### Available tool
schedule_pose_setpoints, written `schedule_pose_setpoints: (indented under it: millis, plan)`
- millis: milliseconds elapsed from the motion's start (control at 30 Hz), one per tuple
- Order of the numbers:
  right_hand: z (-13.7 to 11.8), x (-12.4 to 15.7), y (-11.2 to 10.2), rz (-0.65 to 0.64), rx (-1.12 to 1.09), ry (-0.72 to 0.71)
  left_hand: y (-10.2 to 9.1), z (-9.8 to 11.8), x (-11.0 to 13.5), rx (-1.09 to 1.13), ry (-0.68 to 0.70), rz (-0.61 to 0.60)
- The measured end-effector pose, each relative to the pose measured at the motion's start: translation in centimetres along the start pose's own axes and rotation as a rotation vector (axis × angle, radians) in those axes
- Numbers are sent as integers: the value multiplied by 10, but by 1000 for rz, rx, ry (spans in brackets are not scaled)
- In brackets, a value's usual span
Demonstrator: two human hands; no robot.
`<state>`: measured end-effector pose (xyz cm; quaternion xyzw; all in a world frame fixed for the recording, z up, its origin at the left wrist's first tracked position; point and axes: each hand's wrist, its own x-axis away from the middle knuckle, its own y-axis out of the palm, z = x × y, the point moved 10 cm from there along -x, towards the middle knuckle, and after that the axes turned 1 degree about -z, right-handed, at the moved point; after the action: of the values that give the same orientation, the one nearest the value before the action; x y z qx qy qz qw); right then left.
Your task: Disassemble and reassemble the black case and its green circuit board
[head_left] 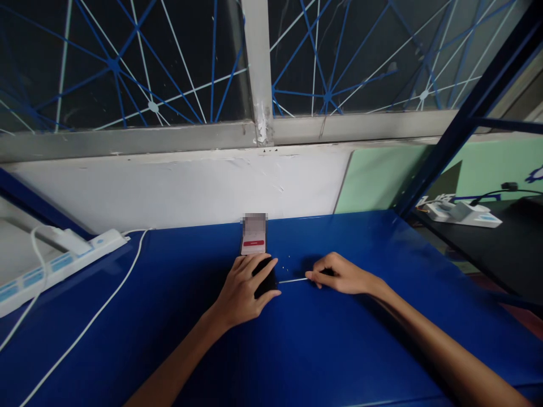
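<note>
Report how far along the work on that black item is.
Done: phone lit by the wall. In hand: left hand grips the black item; right hand pinches a thin tool, tip at its right edge. Left: nothing looks opened or removed yet.

— What sort of place is this?
— A workshop, by the look of it: a blue metal table (331,339) with a power strip (55,263) and white cable (85,328).
— Anything else?
— A black table (509,249) alongside carries another strip (462,213), under a grilled window (127,68).
</note>
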<state>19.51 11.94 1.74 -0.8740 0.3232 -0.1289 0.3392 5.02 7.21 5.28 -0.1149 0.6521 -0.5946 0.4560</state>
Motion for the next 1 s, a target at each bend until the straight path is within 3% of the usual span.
schedule_pose_setpoints:
  millis: [233,433,767,1000]
  plan:
    - [4,-3,5,0,16,0,9,-1,2,-23,8,-50]
    - [15,-3,4,24,10,99,14,0,2,-29,15,-106]
    - [2,-2,-6,131,184,45,13,0,1,-7,1,-109]
    - [6,-3,-4,76,195,-15,17,-2,2,-14,-10,-132]
